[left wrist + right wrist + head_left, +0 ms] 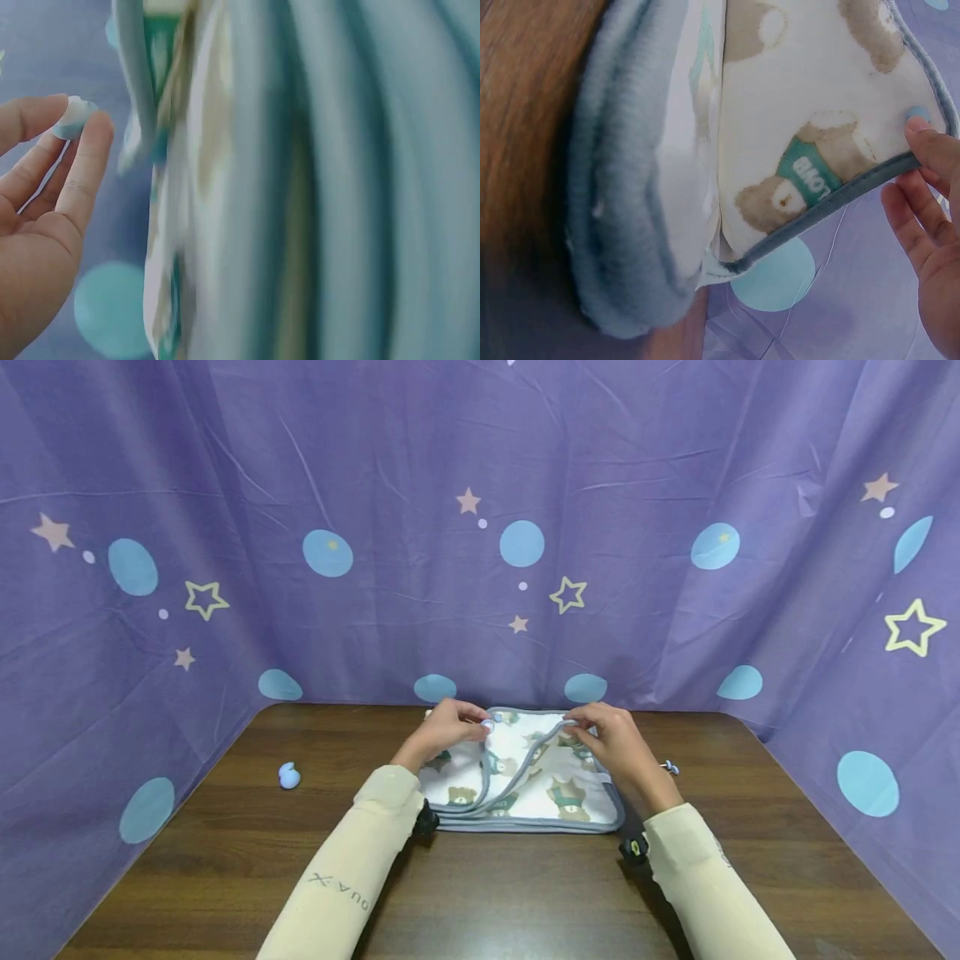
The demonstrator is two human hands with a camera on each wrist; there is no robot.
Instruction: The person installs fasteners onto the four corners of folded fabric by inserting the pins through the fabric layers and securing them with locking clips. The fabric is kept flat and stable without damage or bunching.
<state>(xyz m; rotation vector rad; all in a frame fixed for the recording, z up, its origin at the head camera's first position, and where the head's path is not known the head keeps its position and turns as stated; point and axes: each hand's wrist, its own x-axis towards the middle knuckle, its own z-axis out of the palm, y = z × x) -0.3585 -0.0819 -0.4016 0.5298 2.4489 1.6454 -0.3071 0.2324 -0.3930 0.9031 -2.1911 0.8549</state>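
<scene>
A folded white blanket with brown bears and a grey-blue border lies on the table in several layers. Between thumb and fingertips, my left hand pinches a small rounded light-blue and white piece, above the blanket's left part. At the far right corner, my right hand pinches the border of the blanket's raised top layer. A small light-blue knob shows at the right thumb's tip, against the cloth. In the left wrist view, blurred blanket folds fill the right side.
On the wooden table, a light-blue knobbed piece lies to the left. A small blue and metallic piece sits beside my right wrist. Purple curtain with stars and dots hangs behind the table and along both sides.
</scene>
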